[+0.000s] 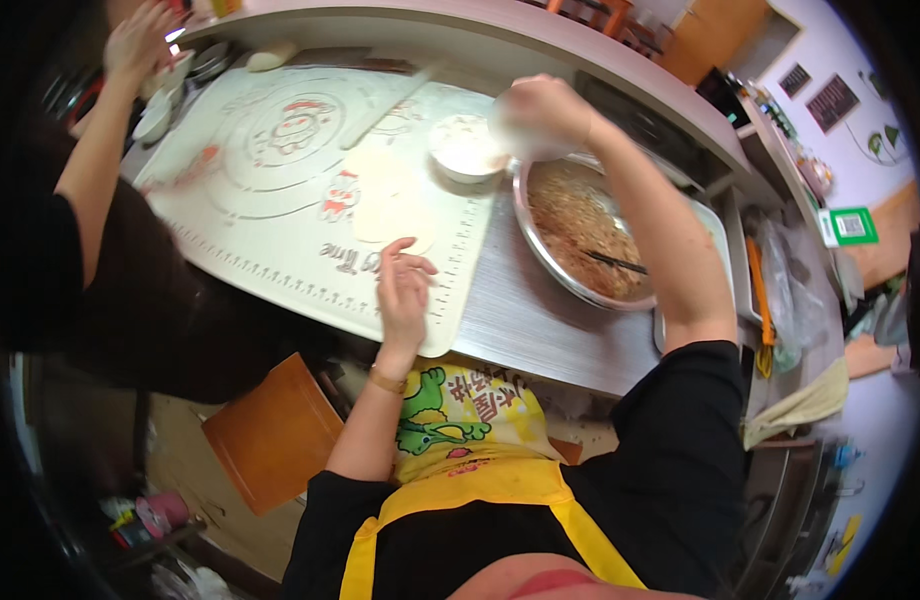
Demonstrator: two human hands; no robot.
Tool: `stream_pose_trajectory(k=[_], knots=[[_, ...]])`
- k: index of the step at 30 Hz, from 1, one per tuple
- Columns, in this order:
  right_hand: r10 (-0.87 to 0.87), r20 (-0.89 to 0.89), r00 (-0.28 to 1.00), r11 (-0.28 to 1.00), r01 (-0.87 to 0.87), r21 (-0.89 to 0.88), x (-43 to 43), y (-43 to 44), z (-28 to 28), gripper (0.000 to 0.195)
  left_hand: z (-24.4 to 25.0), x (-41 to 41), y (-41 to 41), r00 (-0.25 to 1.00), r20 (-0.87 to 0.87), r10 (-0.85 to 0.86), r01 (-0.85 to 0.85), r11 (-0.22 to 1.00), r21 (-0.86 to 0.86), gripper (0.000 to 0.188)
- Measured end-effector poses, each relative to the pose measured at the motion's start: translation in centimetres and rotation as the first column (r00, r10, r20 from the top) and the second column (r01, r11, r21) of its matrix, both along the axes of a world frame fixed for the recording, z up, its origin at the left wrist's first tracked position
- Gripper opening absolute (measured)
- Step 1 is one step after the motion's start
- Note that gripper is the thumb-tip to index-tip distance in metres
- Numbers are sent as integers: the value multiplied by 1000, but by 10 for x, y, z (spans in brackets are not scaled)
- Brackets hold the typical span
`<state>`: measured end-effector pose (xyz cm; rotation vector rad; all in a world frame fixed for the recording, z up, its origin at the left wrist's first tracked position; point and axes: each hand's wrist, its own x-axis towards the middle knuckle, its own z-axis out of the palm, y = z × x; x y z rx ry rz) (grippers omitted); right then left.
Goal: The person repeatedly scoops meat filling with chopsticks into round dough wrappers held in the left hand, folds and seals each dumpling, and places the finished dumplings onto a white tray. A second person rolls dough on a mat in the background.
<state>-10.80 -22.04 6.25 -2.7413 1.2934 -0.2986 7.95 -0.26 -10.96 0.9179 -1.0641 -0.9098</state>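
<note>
My left hand (405, 292) rests over the front of a white printed silicone dough mat (272, 244), its fingers apart and nothing in them. Just beyond the fingertips lie several thin, pale dough rounds (389, 199), partly overlapping. My right hand (546, 116) is raised beside a white bowl of flour (467, 142); it is blurred, so I cannot tell whether it holds anything. Below my right forearm is a wide metal bowl (531, 244) of brown minced filling (572, 232), with dark chopsticks (614, 261) in it. A pale rolling pin (385, 109) lies across the mat's far side.
At the left, another person's hand (136, 45) is above small white bowls (154, 118). A lump of dough (271, 56) sits at the back. The metal counter (497, 300) meets a raised ledge (430, 22). An orange-brown stool (276, 435) stands below; a plastic bag (790, 292) is at right.
</note>
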Motion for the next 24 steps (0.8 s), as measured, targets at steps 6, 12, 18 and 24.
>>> stream_pose_trajectory(k=[6, 12, 18, 24], knots=[[-239, 276, 931, 971, 229, 70, -149, 69, 79, 17, -3, 1, 3, 993, -113, 46, -43, 999, 32, 46], [-590, 284, 756, 795, 605, 41, -323, 134, 3, 17, 4, -9, -2, 991, -107, 86, -72, 989, 128, 48], [-788, 382, 482, 613, 663, 429, -328, 143, -77, 15, 10, -7, 1, 990, -30, 138, -131, 978, 163, 50], [-803, 367, 470, 596, 611, 522, -322, 135, -106, 11, 14, -13, 2, 987, -4, 160, -157, 973, 168, 50]])
